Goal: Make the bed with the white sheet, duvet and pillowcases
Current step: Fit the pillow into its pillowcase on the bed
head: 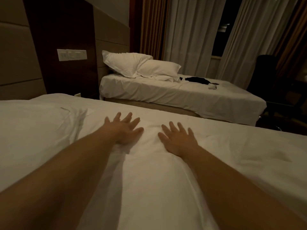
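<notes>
The near bed (249, 163) fills the lower part of the view and is already covered by the white duvet (157, 188), which lies over it from the head end on the left to the right edge of the picture. I judge that the task is in a late stage: the sheet is not visible, probably it is under the duvet, and what remains is mostly to smooth the cover. Soft wrinkles run across the middle of the bed and toward its near edge. At the head end, on the left, a pillow (33, 130) in a white pillowcase lies flat; if a second one is there, I cannot tell.

The left hand (124, 128) and the right hand (178, 140) are both flat on the duvet near the far edge of the bed, a little apart, fingers straight and spread. They press on the cloth and grip nothing.

Behind, across a narrow gap, a second bed (182, 97) stands with a wrinkled sheet, two pillows (137, 65) stacked loosely at its head end, and a dark item (197, 80) in its middle. Pale curtains (191, 34) hang behind it. A switch panel (72, 54) sits on the dark wall panel between the two beds. The room is dim.
</notes>
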